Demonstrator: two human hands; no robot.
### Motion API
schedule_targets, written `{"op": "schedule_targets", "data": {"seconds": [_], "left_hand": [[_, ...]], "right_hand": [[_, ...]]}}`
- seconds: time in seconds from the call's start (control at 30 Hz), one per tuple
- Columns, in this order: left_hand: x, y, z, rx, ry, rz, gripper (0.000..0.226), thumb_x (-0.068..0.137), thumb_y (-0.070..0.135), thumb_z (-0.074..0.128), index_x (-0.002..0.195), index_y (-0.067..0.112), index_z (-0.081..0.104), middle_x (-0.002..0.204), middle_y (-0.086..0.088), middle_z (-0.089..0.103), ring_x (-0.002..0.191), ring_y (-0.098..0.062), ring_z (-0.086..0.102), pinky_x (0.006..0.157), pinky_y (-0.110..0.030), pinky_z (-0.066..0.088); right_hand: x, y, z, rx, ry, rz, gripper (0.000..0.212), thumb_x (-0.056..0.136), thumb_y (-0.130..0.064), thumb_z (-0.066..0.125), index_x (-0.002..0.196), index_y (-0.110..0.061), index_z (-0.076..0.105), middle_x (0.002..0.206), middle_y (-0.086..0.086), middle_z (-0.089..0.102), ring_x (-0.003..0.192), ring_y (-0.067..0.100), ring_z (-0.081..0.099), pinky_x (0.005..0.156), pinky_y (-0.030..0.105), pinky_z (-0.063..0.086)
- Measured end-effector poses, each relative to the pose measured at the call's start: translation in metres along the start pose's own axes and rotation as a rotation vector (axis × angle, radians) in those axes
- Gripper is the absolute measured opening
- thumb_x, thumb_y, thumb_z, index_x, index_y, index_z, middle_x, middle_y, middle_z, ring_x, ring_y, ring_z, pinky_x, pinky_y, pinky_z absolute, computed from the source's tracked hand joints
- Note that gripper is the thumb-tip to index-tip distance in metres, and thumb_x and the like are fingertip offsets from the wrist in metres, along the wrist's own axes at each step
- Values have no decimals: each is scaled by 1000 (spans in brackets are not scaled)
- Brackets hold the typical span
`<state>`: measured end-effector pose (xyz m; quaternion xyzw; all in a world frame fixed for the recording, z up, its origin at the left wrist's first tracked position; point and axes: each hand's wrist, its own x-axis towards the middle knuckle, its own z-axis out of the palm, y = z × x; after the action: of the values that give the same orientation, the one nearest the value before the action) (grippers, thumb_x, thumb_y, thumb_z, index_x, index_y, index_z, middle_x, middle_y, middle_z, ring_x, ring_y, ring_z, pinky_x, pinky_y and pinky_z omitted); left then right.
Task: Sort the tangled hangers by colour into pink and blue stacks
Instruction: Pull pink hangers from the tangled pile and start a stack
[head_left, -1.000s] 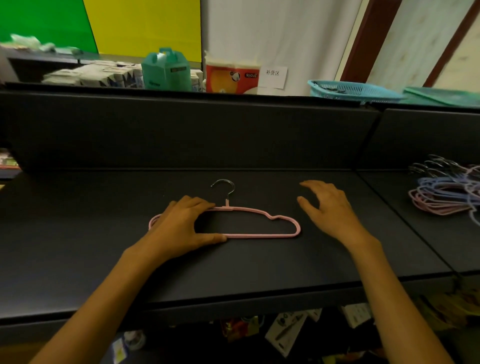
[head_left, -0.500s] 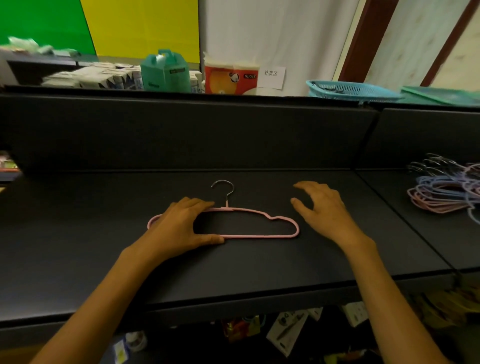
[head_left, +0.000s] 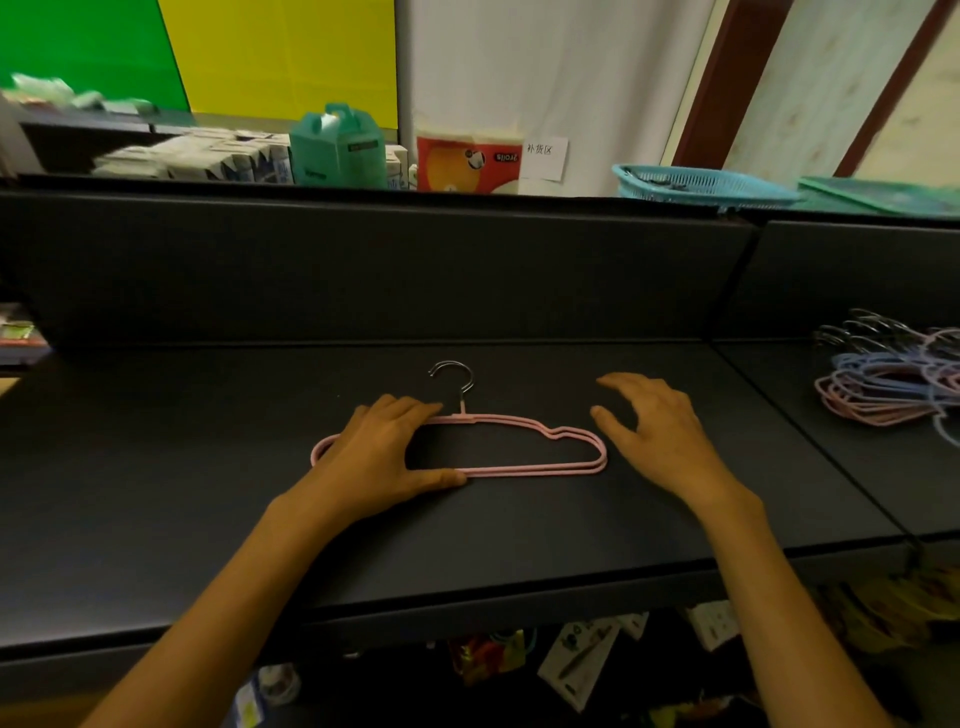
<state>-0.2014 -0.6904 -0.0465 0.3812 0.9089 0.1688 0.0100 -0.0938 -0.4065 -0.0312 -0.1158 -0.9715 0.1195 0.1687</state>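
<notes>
Pink hangers (head_left: 524, 470), two by their doubled outline, lie flat and aligned on the black shelf (head_left: 208, 519), their metal hook (head_left: 453, 375) pointing away from me. My left hand (head_left: 382, 457) rests on their left end, fingers on the top bar and thumb along the bottom bar. My right hand (head_left: 657, 434) hovers just right of the hangers' right end, fingers spread and slightly bent, holding nothing. A tangled pile of pink and blue hangers (head_left: 893, 384) lies on the neighbouring shelf section at the far right.
A black back panel (head_left: 363, 270) rises behind the shelf. Above it stand white cartons (head_left: 208, 158), a teal jug (head_left: 337, 145), an orange pack (head_left: 467, 163) and a blue basket (head_left: 701, 184). Packaged goods hang below the shelf's front edge (head_left: 571, 592).
My right hand has shifted a little left, closer to the hangers' right end. My left hand and the pink hangers have stayed put.
</notes>
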Motion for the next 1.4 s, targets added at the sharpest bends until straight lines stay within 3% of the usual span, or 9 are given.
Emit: {"op": "schedule_targets", "data": {"seconds": [0.3,0.43,0.63,0.97,1.4], "left_hand": [[9,8,-25,131,-62,12,86,74,72,51,144,31,24,148,4,30,134,-16,28,111,-41,26],[24,39,-26,226,13,84,79,82,63,49,146,27,21,150,1,27,136,-21,23,112,-45,23],[51,104,-9,188,22,247,77,83,60,49,146,25,22,148,0,29,135,-22,25,109,-44,25],[81,262,47,185,21,452,74,86,61,43,146,23,23,146,1,31,133,-22,27,105,-41,29],[137,483,130,172,24,568,74,85,60,43,146,22,24,145,2,33,132,-22,28,103,-40,32]], "right_hand": [[-14,-13,-12,-31,30,19,46,92,-39,53,134,-23,47,138,-2,48,127,15,41,106,29,24],[-33,-22,-23,-52,78,38,46,91,-39,54,133,-22,48,137,-3,49,126,15,41,106,30,25],[-79,2,-50,-116,84,182,49,93,-43,49,138,-25,42,144,-7,40,132,11,32,108,28,21],[-178,137,-118,-222,114,392,51,93,-48,45,139,-27,39,144,-9,39,133,11,31,108,32,24],[-265,345,-195,-295,208,542,49,91,-44,49,136,-24,45,139,-7,46,127,14,38,104,33,29]]}}
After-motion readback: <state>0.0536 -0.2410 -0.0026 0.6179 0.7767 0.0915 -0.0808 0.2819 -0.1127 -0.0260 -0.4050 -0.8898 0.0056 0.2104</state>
